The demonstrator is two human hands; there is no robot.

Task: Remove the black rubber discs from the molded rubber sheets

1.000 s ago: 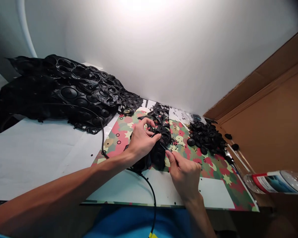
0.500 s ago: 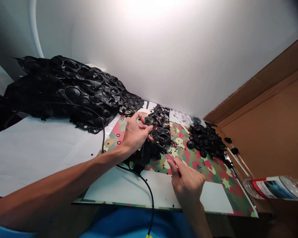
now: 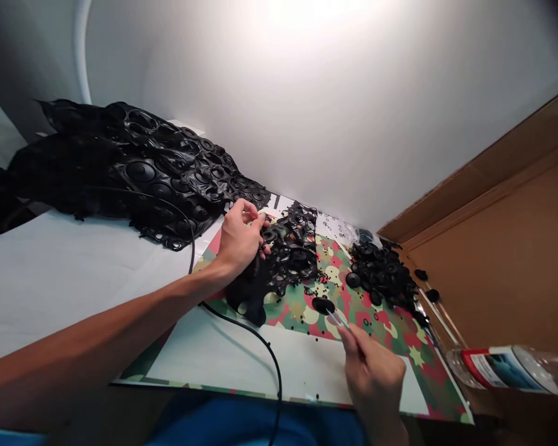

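My left hand (image 3: 242,238) pinches the edge of a black rubber sheet (image 3: 300,248) with round holes and molded rings, on a camouflage-patterned mat. A darker flap of black sheet (image 3: 248,297) hangs below that hand. In my right hand (image 3: 372,365) is a pair of tweezers (image 3: 338,318), held closed in the fingers. A round black rubber disc (image 3: 323,305) sits at the tweezer tips, apart from the sheet. Small black bits are scattered on the mat between the sheet and the disc.
A large heap of black molded sheets (image 3: 153,173) lies at the left. Loose black discs (image 3: 385,272) are piled at the right. A plastic bottle (image 3: 502,368) lies by a cardboard wall (image 3: 502,248). A black cable (image 3: 255,334) crosses the front of the mat (image 3: 302,316).
My right hand has moved right and toward me, with a black disc now at the tweezer tips, away from the sheet. My left hand has shifted slightly left along the sheet.
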